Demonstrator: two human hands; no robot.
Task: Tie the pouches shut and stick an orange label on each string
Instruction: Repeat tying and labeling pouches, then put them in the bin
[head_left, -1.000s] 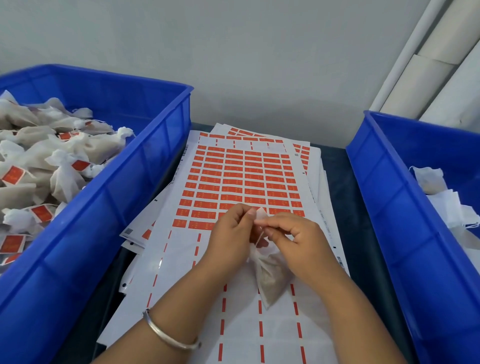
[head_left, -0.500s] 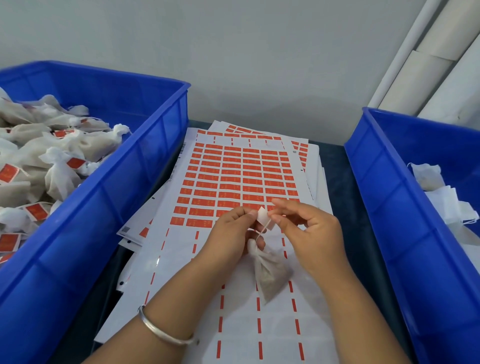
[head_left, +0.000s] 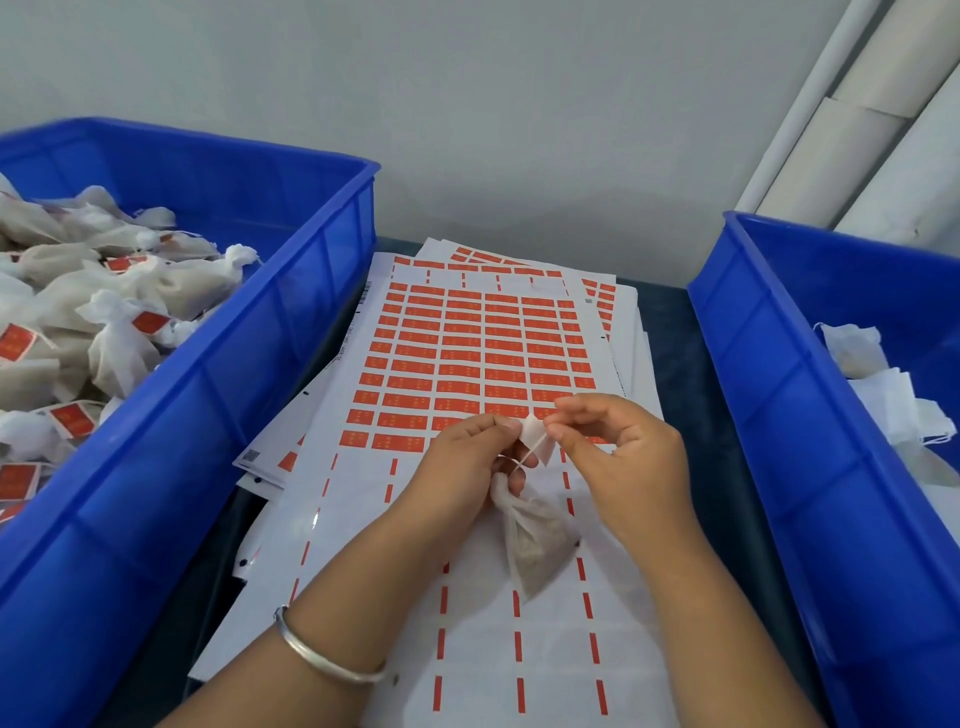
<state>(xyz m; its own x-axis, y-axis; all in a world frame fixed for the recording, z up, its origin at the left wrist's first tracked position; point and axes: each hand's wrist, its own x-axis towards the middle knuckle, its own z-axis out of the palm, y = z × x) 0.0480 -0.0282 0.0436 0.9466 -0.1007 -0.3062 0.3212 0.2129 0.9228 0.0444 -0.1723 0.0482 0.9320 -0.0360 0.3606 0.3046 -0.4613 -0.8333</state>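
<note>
We hold the small white fabric pouch (head_left: 535, 540) above the orange label sheet (head_left: 467, 358), mid-sheet. Left hand (head_left: 467, 467) pinches its gathered neck; right hand (head_left: 618, 457) pinches the thin white string (head_left: 527, 460) taut, probably for knotting.

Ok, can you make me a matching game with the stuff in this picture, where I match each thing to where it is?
Things:
1. pouch
2. left hand
3. finished pouches
4. bracelet

Places:
A. on the left wrist
B. piled in the blue bin on the left
C. hanging over the label sheet, between both hands
D. gripping the pouch's neck

Pairs: 1-C, 2-D, 3-B, 4-A
</note>
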